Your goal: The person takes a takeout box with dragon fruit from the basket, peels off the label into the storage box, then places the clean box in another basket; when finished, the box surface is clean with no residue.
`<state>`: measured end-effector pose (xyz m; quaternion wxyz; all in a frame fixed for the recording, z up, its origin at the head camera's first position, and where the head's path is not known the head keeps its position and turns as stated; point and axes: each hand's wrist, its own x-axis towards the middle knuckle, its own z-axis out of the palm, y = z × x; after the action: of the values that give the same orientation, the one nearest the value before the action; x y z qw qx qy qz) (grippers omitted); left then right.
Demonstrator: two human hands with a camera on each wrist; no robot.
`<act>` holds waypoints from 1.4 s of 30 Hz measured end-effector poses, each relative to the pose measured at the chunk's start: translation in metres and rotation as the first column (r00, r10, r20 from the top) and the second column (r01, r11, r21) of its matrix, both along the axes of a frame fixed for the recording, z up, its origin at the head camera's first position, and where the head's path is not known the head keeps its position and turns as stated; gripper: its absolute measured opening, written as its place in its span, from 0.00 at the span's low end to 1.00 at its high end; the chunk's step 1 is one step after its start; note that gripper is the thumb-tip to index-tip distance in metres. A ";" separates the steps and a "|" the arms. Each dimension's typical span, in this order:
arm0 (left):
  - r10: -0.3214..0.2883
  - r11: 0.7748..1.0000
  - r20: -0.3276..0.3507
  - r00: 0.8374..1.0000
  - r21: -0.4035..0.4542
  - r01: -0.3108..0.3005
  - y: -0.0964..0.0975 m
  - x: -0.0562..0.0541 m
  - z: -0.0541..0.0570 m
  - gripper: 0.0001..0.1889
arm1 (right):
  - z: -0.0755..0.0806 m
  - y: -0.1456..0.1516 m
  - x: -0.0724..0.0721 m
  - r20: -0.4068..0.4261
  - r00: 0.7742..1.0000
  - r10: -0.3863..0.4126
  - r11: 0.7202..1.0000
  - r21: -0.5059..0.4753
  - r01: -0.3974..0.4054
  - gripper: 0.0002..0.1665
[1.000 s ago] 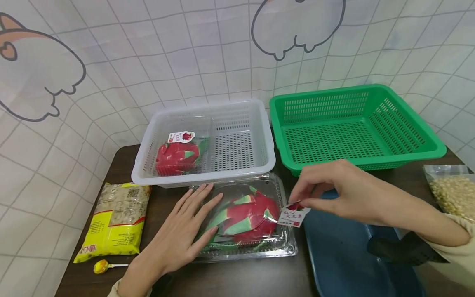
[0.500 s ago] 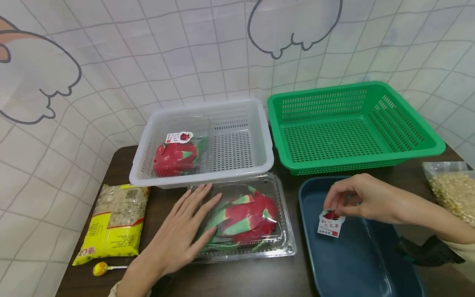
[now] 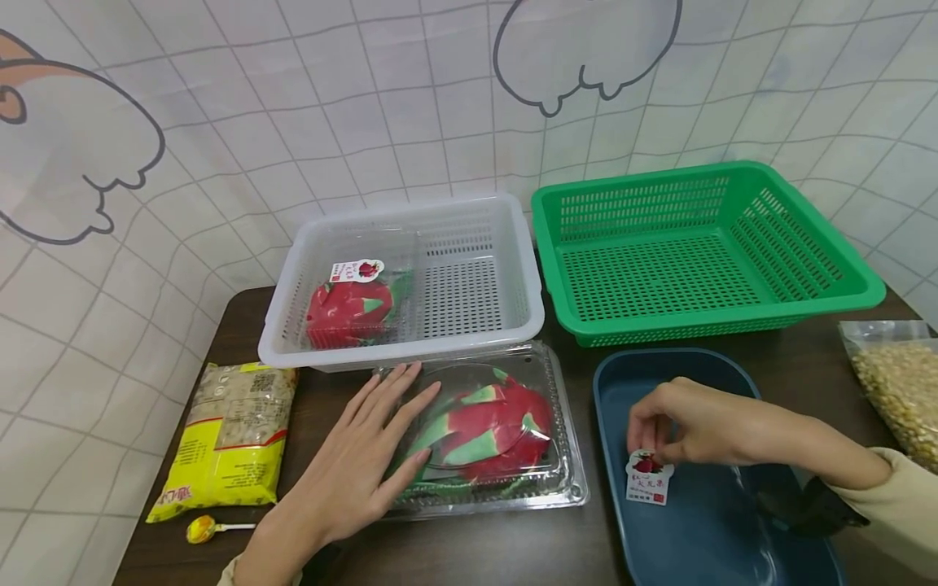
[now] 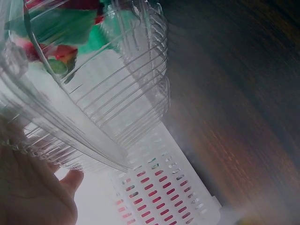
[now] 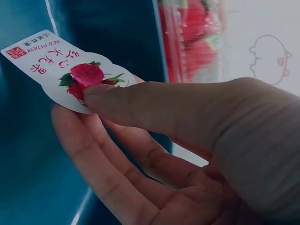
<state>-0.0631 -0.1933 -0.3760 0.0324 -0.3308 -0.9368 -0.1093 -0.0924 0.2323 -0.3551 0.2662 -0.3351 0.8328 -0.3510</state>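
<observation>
My left hand [image 3: 359, 456] lies with spread, straight fingers on the left part of a clear plastic clamshell box [image 3: 573, 488]. Inside the closed box is a red and green dragon fruit [image 3: 498, 427]. The left wrist view shows the ribbed side of the box [image 4: 126, 89] close up, with part of the hand [image 4: 35, 192] beside it. Over the dark blue tray [image 3: 703, 537], my right hand [image 3: 696, 423] pinches a white label [image 3: 648, 484] between thumb and fingertips. In the right wrist view the label [image 5: 56, 54] bears a dragon fruit picture and the words "RED PITAYA".
Behind the box stands a white basket [image 3: 484, 301] holding another boxed, labelled dragon fruit [image 3: 348, 313]. To its right is a green basket [image 3: 659, 268]. A yellow bag [image 3: 227, 456] and a lollipop [image 3: 199, 529] lie at left; a clear bag of kernels [image 3: 897, 382] lies at far right.
My right hand has carried the label from beside the box's right edge to over the blue tray, then lowered it. The left hand stays on the box.
</observation>
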 end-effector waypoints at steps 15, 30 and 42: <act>0.001 1.000 0.010 1.000 0.004 -0.001 0.001 -0.001 0.000 0.39 | -0.014 -0.011 0.003 -0.126 0.992 -0.017 0.998 0.056 0.025 0.16; 0.010 1.000 0.018 1.000 0.010 -0.010 0.001 0.000 0.000 0.39 | -0.021 -0.017 0.004 -0.119 0.992 -0.043 0.993 0.103 0.056 0.15; 0.011 1.000 0.021 1.000 0.014 -0.012 0.000 0.000 0.000 0.39 | -0.024 -0.022 0.002 -0.172 0.984 -0.038 0.987 0.149 0.064 0.14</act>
<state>-0.0630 -0.1930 -0.3758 0.0258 -0.3241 -0.9381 -0.1192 -0.0900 0.2103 -0.3789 0.2108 -0.3204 0.8853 -0.2629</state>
